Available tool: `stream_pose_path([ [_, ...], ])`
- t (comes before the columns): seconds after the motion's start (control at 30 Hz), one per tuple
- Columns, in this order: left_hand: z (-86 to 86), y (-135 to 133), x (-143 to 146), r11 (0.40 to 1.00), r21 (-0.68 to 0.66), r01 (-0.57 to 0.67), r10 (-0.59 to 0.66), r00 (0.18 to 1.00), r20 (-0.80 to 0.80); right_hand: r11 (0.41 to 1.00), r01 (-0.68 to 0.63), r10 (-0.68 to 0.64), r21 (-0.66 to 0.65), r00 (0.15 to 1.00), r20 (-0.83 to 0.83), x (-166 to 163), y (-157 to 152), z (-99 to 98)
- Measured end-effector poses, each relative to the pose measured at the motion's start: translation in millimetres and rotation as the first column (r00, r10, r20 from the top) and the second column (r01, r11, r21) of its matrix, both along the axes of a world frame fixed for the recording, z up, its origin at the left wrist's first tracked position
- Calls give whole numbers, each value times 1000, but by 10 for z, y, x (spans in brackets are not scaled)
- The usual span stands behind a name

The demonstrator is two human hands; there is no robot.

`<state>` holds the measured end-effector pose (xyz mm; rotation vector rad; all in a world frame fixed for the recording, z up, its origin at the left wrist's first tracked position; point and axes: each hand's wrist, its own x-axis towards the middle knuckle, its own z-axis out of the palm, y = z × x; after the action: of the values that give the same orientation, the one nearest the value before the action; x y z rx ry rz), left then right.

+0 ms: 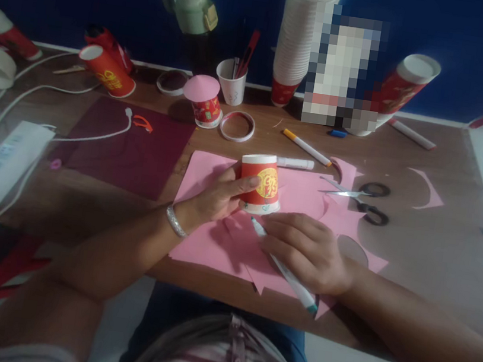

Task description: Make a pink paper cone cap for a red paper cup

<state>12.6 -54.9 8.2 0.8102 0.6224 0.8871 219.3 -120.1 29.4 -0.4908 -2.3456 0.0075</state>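
Observation:
My left hand point(222, 193) is wrapped round a red paper cup point(250, 185) with a yellow round emblem. The cup is held upside down above the pink paper, and small green marks show on its white lower band. In my right hand point(304, 250) is a green marker point(288, 280), its uncapped tip pointing up toward the cup's lower edge, a little apart from it. Under both hands lie sheets of pink paper point(197, 241), some cut into scraps. Black-handled scissors point(359, 194) rest open to the right on the scraps.
Behind stand a small red cup with a pink cone top point(202, 87), a tape roll point(237, 126), a white pen cup point(232, 82) and a tall stack of paper cups point(294, 38). An orange-capped marker point(307, 147) lies nearby. White cables and a power strip point(8, 163) occupy the left.

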Motion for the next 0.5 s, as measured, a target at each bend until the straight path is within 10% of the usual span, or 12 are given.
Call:
stream_pose_path([
  [0.5, -10, 73, -11, 988, -153, -10, 23, 997, 79, 996, -66, 59, -55, 992, -114, 50, 40, -35],
])
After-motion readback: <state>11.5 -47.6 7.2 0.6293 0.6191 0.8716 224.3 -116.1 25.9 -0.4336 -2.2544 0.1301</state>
